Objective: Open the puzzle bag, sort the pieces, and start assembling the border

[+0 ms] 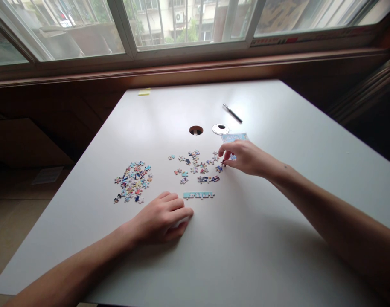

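Pinching: right hand [243, 157] fingertips on a loose puzzle piece [222, 163], probably gripped.
Left hand [161, 217]: curled, resting on the table [278, 238], holding nothing.
Handling: light, thin, stiff card; best nipped by its edges.

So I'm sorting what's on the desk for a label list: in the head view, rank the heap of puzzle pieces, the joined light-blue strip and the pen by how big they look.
1. Heap of puzzle pieces, plainly largest.
2. Joined light-blue strip.
3. Pen.

The strip and pen look close in length, and the pen lies farther from the camera, so their order is unsure.

White table [278, 238] beneath daylit windows [188, 21]
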`<state>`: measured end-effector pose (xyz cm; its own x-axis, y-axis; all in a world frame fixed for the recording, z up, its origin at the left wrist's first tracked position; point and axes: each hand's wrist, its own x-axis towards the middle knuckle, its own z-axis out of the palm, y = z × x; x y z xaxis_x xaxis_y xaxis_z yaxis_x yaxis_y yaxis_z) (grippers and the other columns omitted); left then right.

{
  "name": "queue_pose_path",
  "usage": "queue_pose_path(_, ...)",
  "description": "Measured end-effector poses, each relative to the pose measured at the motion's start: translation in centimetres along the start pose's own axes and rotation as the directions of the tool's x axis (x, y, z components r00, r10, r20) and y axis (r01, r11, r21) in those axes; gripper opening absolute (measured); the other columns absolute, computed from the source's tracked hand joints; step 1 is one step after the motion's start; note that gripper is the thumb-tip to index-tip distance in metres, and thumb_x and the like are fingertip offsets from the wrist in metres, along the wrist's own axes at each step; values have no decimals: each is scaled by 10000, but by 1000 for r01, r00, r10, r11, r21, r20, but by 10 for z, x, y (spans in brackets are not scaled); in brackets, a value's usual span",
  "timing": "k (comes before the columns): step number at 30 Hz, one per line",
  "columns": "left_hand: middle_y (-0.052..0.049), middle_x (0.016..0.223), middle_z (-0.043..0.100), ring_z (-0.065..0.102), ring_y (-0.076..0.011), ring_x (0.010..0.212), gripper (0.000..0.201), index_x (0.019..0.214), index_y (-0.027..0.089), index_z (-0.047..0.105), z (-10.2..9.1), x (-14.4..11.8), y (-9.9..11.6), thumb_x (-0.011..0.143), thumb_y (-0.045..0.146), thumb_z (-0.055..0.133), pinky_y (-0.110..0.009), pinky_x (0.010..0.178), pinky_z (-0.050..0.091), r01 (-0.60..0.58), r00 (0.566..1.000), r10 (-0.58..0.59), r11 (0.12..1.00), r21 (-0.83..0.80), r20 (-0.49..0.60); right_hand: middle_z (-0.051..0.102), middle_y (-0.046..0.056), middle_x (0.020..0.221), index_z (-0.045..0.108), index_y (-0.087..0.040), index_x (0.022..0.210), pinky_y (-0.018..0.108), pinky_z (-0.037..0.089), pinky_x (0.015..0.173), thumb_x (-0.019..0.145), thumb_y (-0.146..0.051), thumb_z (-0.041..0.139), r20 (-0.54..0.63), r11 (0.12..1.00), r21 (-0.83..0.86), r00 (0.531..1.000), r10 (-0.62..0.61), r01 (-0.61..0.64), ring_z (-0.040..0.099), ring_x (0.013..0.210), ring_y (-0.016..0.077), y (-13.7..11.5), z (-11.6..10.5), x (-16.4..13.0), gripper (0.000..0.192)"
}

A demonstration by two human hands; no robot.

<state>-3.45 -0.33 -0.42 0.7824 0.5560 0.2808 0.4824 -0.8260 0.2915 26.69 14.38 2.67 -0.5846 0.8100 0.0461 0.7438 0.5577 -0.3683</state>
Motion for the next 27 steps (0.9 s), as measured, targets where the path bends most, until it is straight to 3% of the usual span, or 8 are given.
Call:
queue_pose_path(15, -49, 809, 595, 521, -180, 777, 188, 1071, 175, 637, -1, 1, 1, 925, 186, 519, -316, 748, 427, -2, 1000, 2, 1000, 4, -3, 687, 19, 813, 682, -206, 984, 311, 425, 654, 788, -196, 736, -6, 998, -47, 999, 35, -35, 614, 761, 203, 4, 2, 2, 203)
queue_pose_path(27, -47, 811, 591, 510, -186, 786, 192, 1081, 171, 637, 1, -1, -1, 928, 191, 523, -328, 748, 421, -4, 1000, 4, 1000, 1, 0, 737, 27, 872, 719, -208, 955, 330, 488, 723, 835, -125, 587, -17, 999, -36, 1000, 9, -10, 657, 795, 200, 5, 2, 1, 197)
